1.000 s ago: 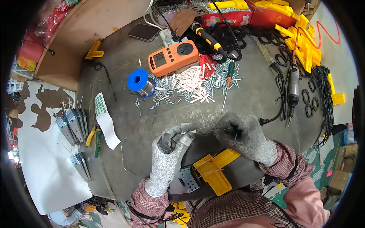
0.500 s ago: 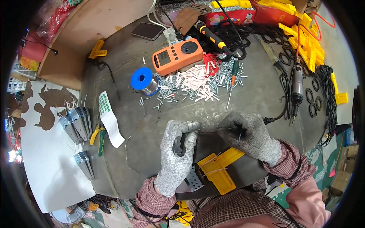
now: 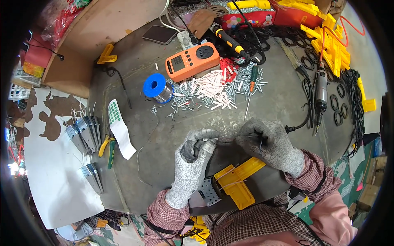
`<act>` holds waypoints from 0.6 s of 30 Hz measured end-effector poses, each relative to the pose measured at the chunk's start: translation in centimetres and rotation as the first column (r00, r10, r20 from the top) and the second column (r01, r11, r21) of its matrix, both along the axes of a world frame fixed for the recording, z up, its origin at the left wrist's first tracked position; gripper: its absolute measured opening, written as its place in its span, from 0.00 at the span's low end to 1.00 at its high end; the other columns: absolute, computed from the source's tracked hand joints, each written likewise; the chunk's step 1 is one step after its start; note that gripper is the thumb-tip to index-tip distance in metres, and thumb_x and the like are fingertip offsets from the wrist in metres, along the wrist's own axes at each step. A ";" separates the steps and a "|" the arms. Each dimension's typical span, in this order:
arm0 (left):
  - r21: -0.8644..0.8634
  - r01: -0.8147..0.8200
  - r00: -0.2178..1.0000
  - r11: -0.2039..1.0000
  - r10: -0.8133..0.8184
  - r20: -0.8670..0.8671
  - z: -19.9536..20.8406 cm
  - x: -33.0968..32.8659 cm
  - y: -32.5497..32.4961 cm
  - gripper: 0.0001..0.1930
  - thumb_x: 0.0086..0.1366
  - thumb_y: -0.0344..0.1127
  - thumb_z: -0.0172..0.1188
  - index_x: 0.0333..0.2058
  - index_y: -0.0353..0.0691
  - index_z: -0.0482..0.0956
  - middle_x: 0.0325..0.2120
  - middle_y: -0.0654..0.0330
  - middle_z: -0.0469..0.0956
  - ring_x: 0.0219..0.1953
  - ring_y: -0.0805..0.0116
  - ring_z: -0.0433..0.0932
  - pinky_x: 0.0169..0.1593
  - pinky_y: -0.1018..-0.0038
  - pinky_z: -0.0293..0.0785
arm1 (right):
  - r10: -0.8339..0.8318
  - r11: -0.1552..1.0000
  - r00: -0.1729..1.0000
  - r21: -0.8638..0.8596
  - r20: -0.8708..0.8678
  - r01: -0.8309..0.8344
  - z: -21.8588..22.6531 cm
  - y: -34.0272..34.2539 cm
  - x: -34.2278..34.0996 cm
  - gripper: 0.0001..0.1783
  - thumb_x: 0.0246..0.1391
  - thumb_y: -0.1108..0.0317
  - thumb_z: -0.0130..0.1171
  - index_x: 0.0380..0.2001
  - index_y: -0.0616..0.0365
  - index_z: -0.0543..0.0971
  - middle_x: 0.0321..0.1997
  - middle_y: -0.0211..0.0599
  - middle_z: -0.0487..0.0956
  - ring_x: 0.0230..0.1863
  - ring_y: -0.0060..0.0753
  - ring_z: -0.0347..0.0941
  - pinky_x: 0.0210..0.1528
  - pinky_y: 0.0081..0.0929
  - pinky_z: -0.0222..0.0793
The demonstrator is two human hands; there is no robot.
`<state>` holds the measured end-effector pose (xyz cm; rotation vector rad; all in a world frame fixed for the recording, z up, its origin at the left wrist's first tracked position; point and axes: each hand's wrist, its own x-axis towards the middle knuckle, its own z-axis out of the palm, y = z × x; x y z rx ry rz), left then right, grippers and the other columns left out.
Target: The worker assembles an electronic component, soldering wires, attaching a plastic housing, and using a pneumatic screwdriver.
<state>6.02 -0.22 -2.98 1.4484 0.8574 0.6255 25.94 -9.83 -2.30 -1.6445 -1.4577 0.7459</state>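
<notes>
Both my hands wear grey knit gloves and meet above the near part of the table. With thumb and forefinger, my left hand (image 3: 192,160) pinches one end of a thin wire (image 3: 227,140). My right hand (image 3: 271,147) is closed on its other end, fingers curled inward. The wire is stretched across the small gap and is hard to make out. Below the hands lies a yellow plastic housing (image 3: 239,192) with two thin pale leads across it. Beside it a perforated grey plate (image 3: 210,192) is partly hidden by my left wrist.
An orange meter (image 3: 193,61), a blue solder spool (image 3: 158,88), a screw pile (image 3: 213,88) and a screwdriver (image 3: 252,84) lie ahead. Pliers (image 3: 110,151) and grey wired parts (image 3: 86,133) sit left. An electric screwdriver (image 3: 321,98) and black cables (image 3: 355,110) are right.
My left hand has shifted slightly up and toward the right hand, its fingertips now lying flatter together. The right hand has barely moved.
</notes>
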 end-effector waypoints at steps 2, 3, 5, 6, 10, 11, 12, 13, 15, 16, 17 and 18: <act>-0.030 -0.036 0.999 0.999 0.036 0.008 0.0 0.1 -0.1 0.07 0.68 0.27 0.61 0.44 0.36 0.81 0.39 0.63 0.81 0.43 0.75 0.77 0.52 0.76 0.72 | -0.002 1.000 1.000 0.024 -0.014 0.003 -0.2 0.0 0.0 0.13 0.52 0.66 0.69 0.40 0.56 0.80 0.32 0.44 0.82 0.33 0.42 0.84 0.35 0.33 0.78; -0.028 -0.040 0.999 0.999 0.040 0.007 0.0 0.1 -0.1 0.07 0.68 0.27 0.61 0.44 0.36 0.81 0.39 0.63 0.81 0.43 0.75 0.77 0.52 0.76 0.71 | -0.002 1.000 1.000 0.025 -0.014 0.003 -0.1 0.0 0.0 0.13 0.52 0.66 0.69 0.40 0.56 0.80 0.32 0.44 0.82 0.33 0.42 0.84 0.35 0.33 0.78; -0.026 -0.045 0.999 0.999 0.045 0.006 0.0 0.1 -0.1 0.07 0.68 0.27 0.61 0.43 0.36 0.81 0.39 0.62 0.80 0.43 0.74 0.77 0.52 0.76 0.71 | -0.015 1.000 1.000 0.000 -0.017 0.015 0.0 0.0 -0.1 0.13 0.51 0.66 0.69 0.40 0.55 0.81 0.32 0.44 0.82 0.33 0.43 0.84 0.35 0.33 0.78; 0.003 -0.044 0.999 0.999 0.044 0.018 0.0 0.1 -0.2 0.07 0.68 0.26 0.60 0.43 0.35 0.81 0.39 0.62 0.80 0.43 0.74 0.77 0.52 0.76 0.71 | -0.014 1.000 1.000 0.002 -0.017 0.014 0.1 0.0 -0.2 0.13 0.51 0.66 0.69 0.40 0.55 0.81 0.32 0.44 0.82 0.33 0.43 0.84 0.35 0.33 0.78; 0.129 -0.032 0.999 0.991 0.036 -0.032 0.0 0.1 -0.1 0.07 0.68 0.26 0.60 0.44 0.35 0.81 0.39 0.62 0.78 0.43 0.74 0.76 0.51 0.76 0.71 | -0.030 0.999 1.000 -0.023 -0.002 0.029 0.3 0.0 -0.1 0.13 0.50 0.66 0.69 0.39 0.55 0.81 0.32 0.43 0.82 0.33 0.43 0.83 0.35 0.33 0.78; 0.129 -0.031 0.999 0.991 0.036 -0.031 0.1 0.1 -0.1 0.07 0.68 0.26 0.60 0.44 0.35 0.81 0.39 0.62 0.78 0.43 0.74 0.76 0.51 0.76 0.71 | -0.027 0.999 1.000 -0.017 -0.006 0.027 0.2 0.0 -0.1 0.13 0.50 0.67 0.69 0.39 0.54 0.81 0.32 0.42 0.82 0.33 0.42 0.83 0.35 0.33 0.78; 0.161 -0.012 0.998 0.987 0.023 -0.065 0.3 0.1 -0.2 0.07 0.68 0.26 0.60 0.44 0.35 0.81 0.39 0.62 0.78 0.43 0.73 0.76 0.51 0.76 0.71 | -0.026 1.000 1.000 -0.017 -0.006 0.026 0.1 0.1 -0.1 0.13 0.50 0.67 0.69 0.39 0.54 0.81 0.32 0.42 0.82 0.33 0.42 0.83 0.35 0.33 0.78; 0.192 0.008 0.995 0.981 0.011 -0.099 0.5 0.2 -0.3 0.07 0.68 0.25 0.60 0.44 0.34 0.81 0.38 0.62 0.77 0.43 0.73 0.76 0.51 0.76 0.71 | -0.024 1.000 1.000 -0.018 0.013 0.024 -0.2 0.1 -0.1 0.14 0.51 0.65 0.69 0.40 0.54 0.80 0.32 0.43 0.82 0.33 0.43 0.83 0.35 0.33 0.78; 0.183 0.031 0.996 0.983 -0.016 -0.083 0.3 0.2 -0.3 0.08 0.67 0.26 0.60 0.44 0.35 0.81 0.39 0.61 0.78 0.44 0.73 0.76 0.51 0.76 0.71 | -0.022 1.000 0.999 -0.020 0.032 0.023 -0.4 0.1 -0.1 0.14 0.52 0.64 0.69 0.41 0.53 0.80 0.33 0.43 0.82 0.32 0.43 0.83 0.34 0.33 0.77; 0.175 0.053 0.997 0.983 -0.042 -0.066 0.2 0.2 -0.3 0.08 0.67 0.26 0.61 0.44 0.35 0.82 0.40 0.61 0.79 0.44 0.73 0.77 0.52 0.76 0.72 | -0.010 0.999 1.000 -0.052 0.001 0.010 -0.4 0.1 -0.2 0.14 0.55 0.61 0.67 0.43 0.53 0.79 0.33 0.44 0.82 0.33 0.45 0.83 0.35 0.34 0.77; 0.175 0.054 0.997 0.983 -0.043 -0.065 0.4 0.2 -0.4 0.08 0.67 0.26 0.61 0.44 0.35 0.82 0.40 0.61 0.79 0.44 0.73 0.77 0.52 0.76 0.72 | 0.000 0.997 1.000 -0.083 -0.030 -0.003 -0.4 0.1 -0.3 0.15 0.58 0.59 0.65 0.44 0.53 0.79 0.34 0.44 0.82 0.35 0.47 0.83 0.37 0.34 0.77; -0.041 0.054 0.998 0.998 -0.054 0.015 0.5 0.4 -0.6 0.09 0.66 0.26 0.62 0.44 0.35 0.82 0.41 0.60 0.80 0.45 0.73 0.77 0.52 0.76 0.72 | -0.006 0.996 1.000 -0.085 -0.027 0.003 -0.5 0.1 -0.2 0.15 0.58 0.59 0.65 0.44 0.53 0.79 0.34 0.44 0.82 0.35 0.47 0.83 0.37 0.34 0.77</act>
